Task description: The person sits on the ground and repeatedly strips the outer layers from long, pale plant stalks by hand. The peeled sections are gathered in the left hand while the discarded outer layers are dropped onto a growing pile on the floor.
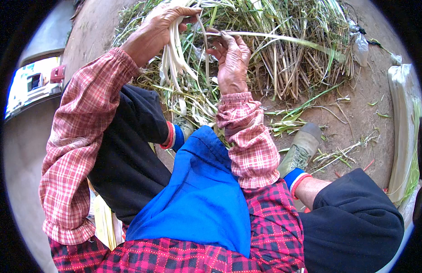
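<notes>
At the top of the view my left hand is raised, gripping a drooping bunch of pale plant strips. The strips hang below the fingers in loose loops and tails. Close beside it, my right hand pinches one long whitish-green strip between thumb and fingers. That strip runs out to the right, and its far end is blurred. Another narrow strip hangs between the two hands. Both hands are above a heap of cut stalks and leaves.
Loose green scraps lie on the bare earth ground. A long bundle of pale strips stands along the right edge, near a clear plastic bag. A grey wall is on the left. A blue apron covers my lap.
</notes>
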{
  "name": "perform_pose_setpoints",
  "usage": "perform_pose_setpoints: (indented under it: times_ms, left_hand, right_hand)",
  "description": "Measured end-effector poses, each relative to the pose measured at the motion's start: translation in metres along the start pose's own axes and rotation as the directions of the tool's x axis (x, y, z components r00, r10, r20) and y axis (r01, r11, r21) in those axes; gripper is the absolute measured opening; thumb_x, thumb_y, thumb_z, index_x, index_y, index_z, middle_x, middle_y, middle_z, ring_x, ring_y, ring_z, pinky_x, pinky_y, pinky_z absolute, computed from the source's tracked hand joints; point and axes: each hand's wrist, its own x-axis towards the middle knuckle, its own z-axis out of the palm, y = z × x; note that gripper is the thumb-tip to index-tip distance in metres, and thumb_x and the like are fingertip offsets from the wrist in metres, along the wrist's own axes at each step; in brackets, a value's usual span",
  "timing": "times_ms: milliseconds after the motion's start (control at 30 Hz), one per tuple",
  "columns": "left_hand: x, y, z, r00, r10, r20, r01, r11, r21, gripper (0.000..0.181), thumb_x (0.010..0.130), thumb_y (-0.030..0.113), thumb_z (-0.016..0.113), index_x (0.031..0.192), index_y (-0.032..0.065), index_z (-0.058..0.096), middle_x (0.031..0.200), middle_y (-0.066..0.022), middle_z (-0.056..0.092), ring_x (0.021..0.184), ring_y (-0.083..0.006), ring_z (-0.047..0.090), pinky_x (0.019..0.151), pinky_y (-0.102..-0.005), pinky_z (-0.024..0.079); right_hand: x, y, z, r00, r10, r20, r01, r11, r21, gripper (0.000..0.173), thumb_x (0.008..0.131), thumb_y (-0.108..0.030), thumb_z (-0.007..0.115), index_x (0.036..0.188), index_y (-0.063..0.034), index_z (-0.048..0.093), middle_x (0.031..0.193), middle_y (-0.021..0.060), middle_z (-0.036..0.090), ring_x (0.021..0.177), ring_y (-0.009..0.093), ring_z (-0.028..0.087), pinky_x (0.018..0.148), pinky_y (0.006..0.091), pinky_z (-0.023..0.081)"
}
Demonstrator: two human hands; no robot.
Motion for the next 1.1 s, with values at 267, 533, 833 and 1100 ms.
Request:
perform_pose_setpoints:
  times_ms: [267,533,833,1100]
  left_hand:
    - [0.014,0.023,-0.014,0.996,-0.061,0.066,0.075,0.97,-0.23,0.013,0.077,0.009,0.064,0.088,0.0016,0.061,0.078,-0.009,0.064,0.054,-0.0088,0.053,0.041,-0.0144,0.04]
    - [0.021,0.05,-0.021,0.991,-0.103,0.091,0.128,0.935,-0.331,0.014,0.078,0.007,0.062,0.09,-0.001,0.059,0.08,-0.0116,0.064,0.059,-0.0123,0.056,0.044,-0.0168,0.044]
    - [0.019,0.057,-0.029,0.986,-0.135,0.096,0.161,0.91,-0.381,0.016,0.079,0.004,0.06,0.093,-0.0039,0.058,0.082,-0.0146,0.063,0.064,-0.0163,0.059,0.047,-0.0194,0.049]
    - [0.019,0.056,-0.026,0.974,-0.186,0.131,0.224,0.887,-0.405,0.018,0.08,0.002,0.059,0.095,-0.0064,0.057,0.084,-0.0172,0.063,0.069,-0.0199,0.062,0.05,-0.0218,0.054]
  right_hand:
    - [0.002,0.013,-0.054,0.969,0.244,0.043,-0.242,0.895,0.376,0.004,0.087,-0.007,0.049,0.085,-0.0105,0.047,0.064,-0.0003,0.047,0.055,0.013,0.049,0.045,0.0249,0.044]
    - [-0.004,0.029,-0.069,0.991,-0.123,-0.058,0.056,0.759,-0.648,0.006,0.084,-0.011,0.056,0.082,-0.0047,0.055,0.062,-0.003,0.052,0.045,0.005,0.045,0.039,0.0231,0.036]
    - [-0.037,0.033,-0.135,0.981,0.027,0.194,0.19,-0.371,-0.909,0.009,0.084,-0.015,0.05,0.086,-0.0067,0.052,0.065,0.0152,0.06,0.059,0.031,0.06,0.055,0.0442,0.046]
    - [-0.007,-0.012,-0.069,0.92,0.017,0.392,0.344,-0.516,-0.784,0.011,0.081,-0.016,0.055,0.081,-0.0071,0.062,0.071,0.0074,0.063,0.062,0.018,0.061,0.057,0.031,0.049]
